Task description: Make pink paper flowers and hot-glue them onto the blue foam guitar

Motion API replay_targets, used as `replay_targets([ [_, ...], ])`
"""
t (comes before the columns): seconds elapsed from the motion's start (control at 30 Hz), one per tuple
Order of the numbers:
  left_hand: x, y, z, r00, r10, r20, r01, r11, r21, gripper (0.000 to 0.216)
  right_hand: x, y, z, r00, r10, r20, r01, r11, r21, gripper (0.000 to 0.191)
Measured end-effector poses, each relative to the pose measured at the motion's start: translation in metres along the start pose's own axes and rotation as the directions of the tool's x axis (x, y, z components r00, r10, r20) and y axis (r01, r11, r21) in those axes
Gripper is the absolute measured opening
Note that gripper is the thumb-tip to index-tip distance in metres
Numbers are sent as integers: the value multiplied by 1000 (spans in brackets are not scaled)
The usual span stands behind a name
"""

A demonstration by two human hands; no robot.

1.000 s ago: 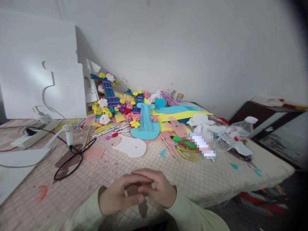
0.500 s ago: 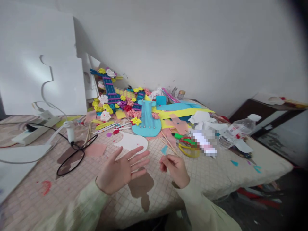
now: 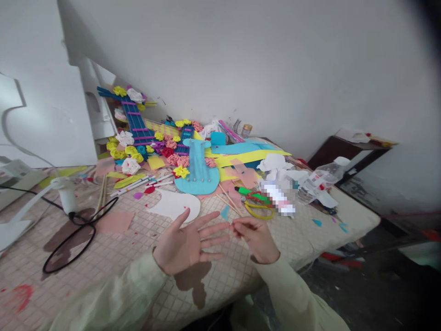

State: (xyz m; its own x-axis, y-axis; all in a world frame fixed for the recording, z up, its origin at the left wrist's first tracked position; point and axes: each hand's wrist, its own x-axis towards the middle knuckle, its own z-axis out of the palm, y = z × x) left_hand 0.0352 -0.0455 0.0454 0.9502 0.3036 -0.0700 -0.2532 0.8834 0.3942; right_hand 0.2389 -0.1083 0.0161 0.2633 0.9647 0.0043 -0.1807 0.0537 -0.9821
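My left hand (image 3: 191, 243) is held palm up over the table, its fingers spread and nothing lying on the palm. Beside it, the thumb and fingers of my right hand (image 3: 257, 238) are pinched together at the tip of a left finger. Whatever may be in that pinch is too small to make out. Just beyond the hands lie a white paper cutout (image 3: 174, 203) and a small blue paper scrap (image 3: 225, 212). Behind them rests a light-blue guitar-shaped piece (image 3: 198, 179) with strings and bead-like pegs.
Left stands a white glue gun (image 3: 67, 197) with a looped black cord (image 3: 69, 266). Yellow-handled scissors (image 3: 258, 211), a green-handled cutter (image 3: 253, 195) and a plastic bottle (image 3: 324, 179) lie right. Behind are crepe-paper flowers (image 3: 131, 165) and a dark-blue guitar-shaped piece (image 3: 134, 119).
My hands have come together, the right pinch now meeting a left fingertip. The view has swung to the right, so the table's things sit further left.
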Motion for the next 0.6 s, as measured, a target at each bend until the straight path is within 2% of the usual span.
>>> replay_targets([
  [0.1, -1, -1, -4, 999, 23, -26, -23, 999, -25, 64, 3, -4, -4, 995, -22, -95, 14, 996, -89, 14],
  [0.17, 0, -1, -6, 999, 10, -34, -11, 1000, -17, 64, 4, -6, 2, 993, -81, -82, 62, 974, -216, 14],
  [0.23, 0, -1, -7, 1000, -5, -26, 5, 1000, -5, 64, 3, -7, 11, 985, -170, 20, 167, 931, -324, 14],
  [0.27, 1, -1, -7, 1000, -8, -19, 8, 1000, 1, 63, 3, -7, 15, 974, -209, 84, 225, 904, -364, 22],
  [0.33, 1, -1, -7, 1000, -5, -3, 5, 1000, 14, 63, 4, -4, 22, 953, -245, 179, 300, 850, -433, 32],
  [0.37, 1, 0, -7, 1000, -5, 6, 5, 1000, 25, 62, 5, -2, 24, 948, -246, 200, 313, 830, -462, 29],
  [0.43, 0, 1, -7, 1000, -12, 21, 11, 998, 64, 62, 6, 1, 24, 947, -222, 233, 310, 821, -480, 22],
  [0.53, -1, 3, -12, 999, -27, 17, 23, 982, 189, 57, 8, 5, 16, 943, -157, 294, 271, 873, -405, 23],
  [0.6, -1, 4, -19, 999, 11, -33, 0, 949, 314, 48, 10, 6, 7, 958, -143, 247, 226, 908, -354, 23],
])
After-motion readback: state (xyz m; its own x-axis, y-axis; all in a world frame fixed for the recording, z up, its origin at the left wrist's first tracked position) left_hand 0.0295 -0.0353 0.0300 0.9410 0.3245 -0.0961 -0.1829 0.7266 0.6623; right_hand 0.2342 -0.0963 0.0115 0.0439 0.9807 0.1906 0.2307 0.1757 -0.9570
